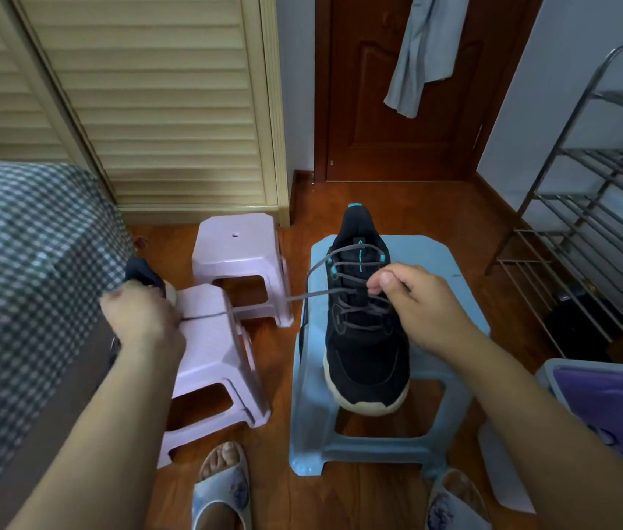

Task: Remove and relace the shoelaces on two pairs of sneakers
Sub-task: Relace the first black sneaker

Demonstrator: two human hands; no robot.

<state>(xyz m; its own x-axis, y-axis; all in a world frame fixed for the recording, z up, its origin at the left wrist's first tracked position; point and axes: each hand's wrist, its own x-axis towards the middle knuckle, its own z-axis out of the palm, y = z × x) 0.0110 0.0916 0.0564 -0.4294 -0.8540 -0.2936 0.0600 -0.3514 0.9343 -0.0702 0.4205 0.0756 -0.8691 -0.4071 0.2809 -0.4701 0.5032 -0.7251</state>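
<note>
Hands pinch one grey lace (304, 294): left hand (141, 319) pulls its end aside, right hand (417, 300) above the black sneaker (365, 338).

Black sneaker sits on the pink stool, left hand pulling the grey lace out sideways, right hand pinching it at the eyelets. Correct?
Not quite: the head view shows the black sneaker on the blue stool, not a pink one. The left hand pulling the grey lace and the right hand pinching it are right.

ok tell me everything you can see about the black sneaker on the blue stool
The black sneaker looks like mesh or suede, with teal accents at the eyelets and heel tab and a cream sole. It stands upright on the blue plastic stool, toe toward the camera and overhanging the near edge. Its grey lace is threaded through most eyelets; the right hand pinches one strand over the tongue, and the left hand pulls the other end taut sideways.
</note>
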